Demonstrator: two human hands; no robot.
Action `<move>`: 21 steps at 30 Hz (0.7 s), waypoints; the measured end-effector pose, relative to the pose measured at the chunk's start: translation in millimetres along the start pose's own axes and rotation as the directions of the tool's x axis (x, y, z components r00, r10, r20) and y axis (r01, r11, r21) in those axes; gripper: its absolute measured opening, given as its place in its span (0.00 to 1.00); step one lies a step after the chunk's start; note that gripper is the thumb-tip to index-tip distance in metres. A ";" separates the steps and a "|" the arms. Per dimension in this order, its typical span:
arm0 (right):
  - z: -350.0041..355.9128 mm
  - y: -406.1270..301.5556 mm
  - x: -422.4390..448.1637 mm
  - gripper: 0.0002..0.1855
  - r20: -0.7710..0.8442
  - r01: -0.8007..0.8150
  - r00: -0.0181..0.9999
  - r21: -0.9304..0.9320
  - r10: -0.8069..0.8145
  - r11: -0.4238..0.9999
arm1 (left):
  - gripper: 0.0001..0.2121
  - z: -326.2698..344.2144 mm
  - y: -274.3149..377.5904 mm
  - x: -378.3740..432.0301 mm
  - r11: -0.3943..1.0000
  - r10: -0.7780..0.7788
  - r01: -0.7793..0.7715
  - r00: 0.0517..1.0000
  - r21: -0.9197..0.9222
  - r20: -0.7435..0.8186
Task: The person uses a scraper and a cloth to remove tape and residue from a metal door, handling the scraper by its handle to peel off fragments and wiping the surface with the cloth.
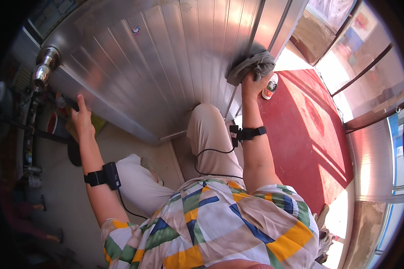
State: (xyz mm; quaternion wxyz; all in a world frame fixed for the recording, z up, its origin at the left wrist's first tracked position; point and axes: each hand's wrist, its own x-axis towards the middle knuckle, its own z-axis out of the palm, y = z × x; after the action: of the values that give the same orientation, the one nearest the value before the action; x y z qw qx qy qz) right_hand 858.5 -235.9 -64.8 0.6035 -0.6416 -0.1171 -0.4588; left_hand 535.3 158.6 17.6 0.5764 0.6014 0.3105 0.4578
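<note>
A ribbed metal door [175,67] stands before me, with a round metal knob [42,75] at its left edge. My right hand [255,84] grips a bunched grey cloth [261,64] at the door's right side, near the vertical frame strip. My left hand [83,119] is at the door's left edge, its thumb up against the face; its fingers are partly hidden, so its hold is unclear. A small sticker [135,30] is on the panel. Each forearm wears a strapped black device with a cable.
A bottle [270,88] with a red and white label is beside my right hand, at the edge of a red mat [289,127]. Glazed panels [360,67] line the right. A red-rimmed container [52,123] is beyond the door's left edge. Another person's legs [37,232] show at lower left.
</note>
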 end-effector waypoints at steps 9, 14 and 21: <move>-19.0 27.3 -46.2 0.22 0.161 -0.490 0.854 -0.067 0.494 0.869 | 0.27 12.8 9.7 -6.3 0.999 -0.024 0.024 0.999 0.024 0.027; -4.2 14.5 6.1 0.19 0.163 -0.343 0.933 0.127 0.321 0.931 | 0.24 18.3 15.9 -12.2 0.999 -0.028 0.026 0.993 0.021 0.114; 15.9 -141.3 57.6 0.13 0.199 -0.130 0.980 0.527 0.027 0.840 | 0.21 10.9 20.4 -19.8 0.999 -0.029 0.027 0.994 0.021 0.109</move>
State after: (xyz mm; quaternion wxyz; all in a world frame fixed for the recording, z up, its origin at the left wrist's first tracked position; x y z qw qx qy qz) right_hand 797.9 -210.7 73.9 0.7640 -0.4905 -0.2693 -0.3214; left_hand 534.4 133.3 34.7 0.5929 0.6269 0.2912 0.4130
